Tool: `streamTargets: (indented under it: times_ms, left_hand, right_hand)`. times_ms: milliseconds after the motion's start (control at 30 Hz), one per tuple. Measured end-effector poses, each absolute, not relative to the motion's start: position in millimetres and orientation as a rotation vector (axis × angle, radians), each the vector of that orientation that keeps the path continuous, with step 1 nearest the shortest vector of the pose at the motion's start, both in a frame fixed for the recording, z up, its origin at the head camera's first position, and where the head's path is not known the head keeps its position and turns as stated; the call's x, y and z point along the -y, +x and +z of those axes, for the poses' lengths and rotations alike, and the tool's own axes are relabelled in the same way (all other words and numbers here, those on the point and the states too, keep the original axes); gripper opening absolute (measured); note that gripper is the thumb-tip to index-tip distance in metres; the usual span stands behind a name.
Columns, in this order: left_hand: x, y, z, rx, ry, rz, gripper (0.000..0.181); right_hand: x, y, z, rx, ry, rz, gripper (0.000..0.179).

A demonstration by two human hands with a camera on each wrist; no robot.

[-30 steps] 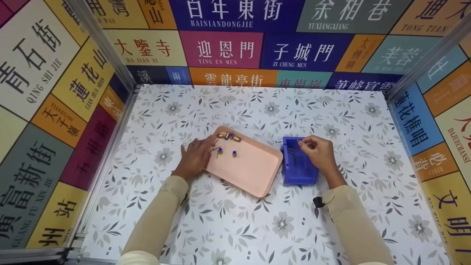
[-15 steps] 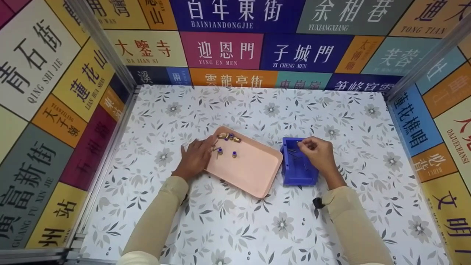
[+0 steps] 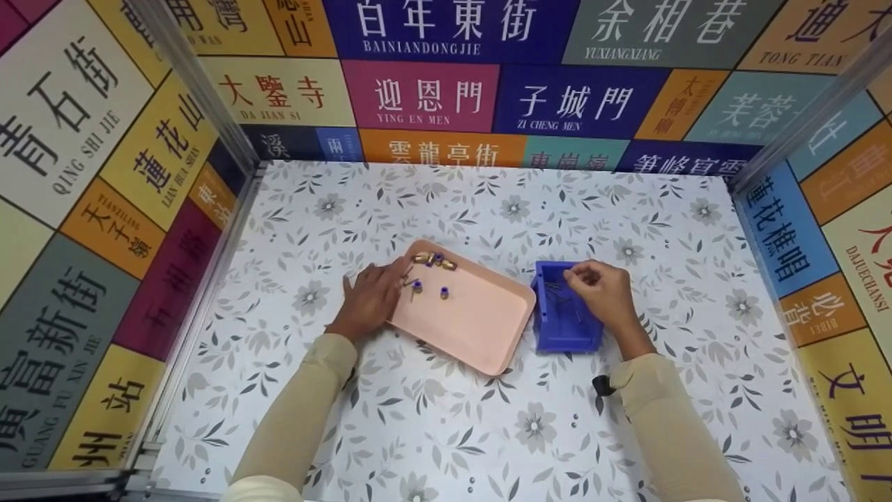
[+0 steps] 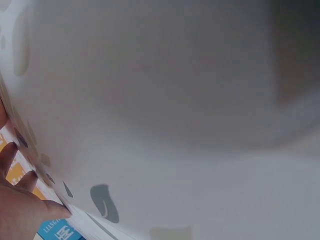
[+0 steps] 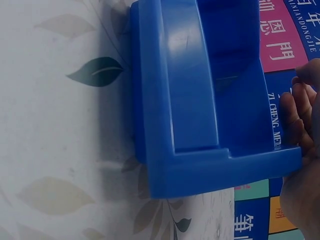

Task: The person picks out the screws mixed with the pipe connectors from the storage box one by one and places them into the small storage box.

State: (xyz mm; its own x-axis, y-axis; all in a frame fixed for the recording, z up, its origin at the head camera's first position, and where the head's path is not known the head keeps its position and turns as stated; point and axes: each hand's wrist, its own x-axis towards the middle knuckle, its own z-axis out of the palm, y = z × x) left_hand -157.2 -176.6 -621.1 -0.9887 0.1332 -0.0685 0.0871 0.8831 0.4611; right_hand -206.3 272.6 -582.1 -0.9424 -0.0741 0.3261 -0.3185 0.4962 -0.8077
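My left hand (image 3: 371,298) lies at the left rim of a shallow pink tray (image 3: 474,328), fingers spread against it. Several small brass-coloured fittings with blue ends, such as one fitting (image 3: 444,293), lie in the tray's left part. Some thin metal pins (image 3: 412,291) lie near my left fingertips. Over the right side of a blue bin (image 3: 568,341) is my right hand (image 3: 605,287), thumb and forefinger brought together. Whether a small thing sits between those fingertips is too small to tell. Several thin dark metal pins (image 3: 557,293) lie inside the bin.
The tray and the bin stand side by side, nearly touching, on a table (image 3: 446,432) with a floral cover. Printed sign panels (image 3: 418,97) wall in the back and sides. A small black object (image 3: 603,383) shows at my right cuff.
Both hands, the tray and the bin stay almost where they were. A tiny light spot at my right fingertips a second ago is no longer distinct.
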Motion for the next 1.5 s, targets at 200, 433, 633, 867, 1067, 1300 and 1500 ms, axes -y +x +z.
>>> streamTargets:
  times_ms: [200,433,633,867,1067,1300,1500]
  left_hand:
    - [177.7,-155.8,-619.7,-2.957,0.184,0.708,0.053]
    - [179.2,-156.4,-620.1,-2.957,0.205,0.696,0.053]
    - [178.0,-157.4,-621.3,-2.953,0.195,0.688,0.053]
    - [177.5,-157.7,-620.7,-2.954,0.191,0.679,0.053]
    - [177.2,-157.0,-619.3,-2.939,0.182,0.689,0.053]
    - [177.4,-155.8,-617.9,-2.938,0.184,0.703,0.053]
    - [177.9,-154.7,-617.2,-2.945,0.208,0.72,0.053]
  right_hand:
    - [-271.4,-206.3,-580.8,2.494,0.347,1.426,0.011]
    - [-265.4,-208.4,-579.0,2.474,0.362,1.425,0.011]
    - [-241.7,-197.9,-556.0,2.39,0.389,1.421,0.007]
    - [-216.4,-195.6,-540.9,2.311,0.455,1.396,0.008]
    - [-198.8,-198.9,-539.1,2.295,0.52,1.443,0.009]
    - [-183.1,-216.7,-556.3,2.397,0.598,1.546,0.009]
    - [-164.1,-224.3,-555.7,2.471,0.677,1.56,0.011]
